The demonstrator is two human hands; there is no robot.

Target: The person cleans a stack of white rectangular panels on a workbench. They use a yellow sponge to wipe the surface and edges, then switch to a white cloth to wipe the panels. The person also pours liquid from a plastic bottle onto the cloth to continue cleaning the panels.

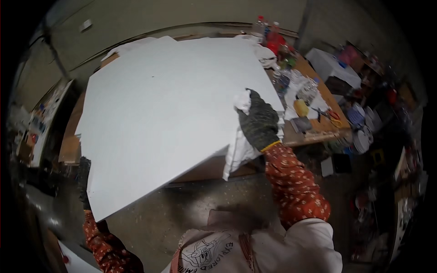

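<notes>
Nearest the wearer, the left hand point(84, 184), in a dark knit glove, is at the near-left edge of the white panel point(168, 109); its fingers are mostly hidden there, so I cannot tell whether they grip or merely press. It seems placed to steady the panel, whose near corner juts past the worktable point(330, 101) below. Higher up, near the panel's right edge, the gloved right hand point(259, 119) is closed around a bunched white cloth point(243, 101), which pokes out past the fingers over the panel's face, probably wadded for a firm hold. White material also hangs below this hand, off the panel's near edge; whether it is the same piece is unclear. Right of the panel, the tabletop is crowded with a grey block point(301, 124), a yellow sponge point(300, 108), orange-handled scissors point(334, 119) and a clear plastic bottle point(308, 92), leaving little free room on that side. Beyond the panel's far-right corner, a crumpled white rag point(266, 57) and a red bottle point(274, 44) stand close in; behind its far edge rises a drab wall point(195, 13).
</notes>
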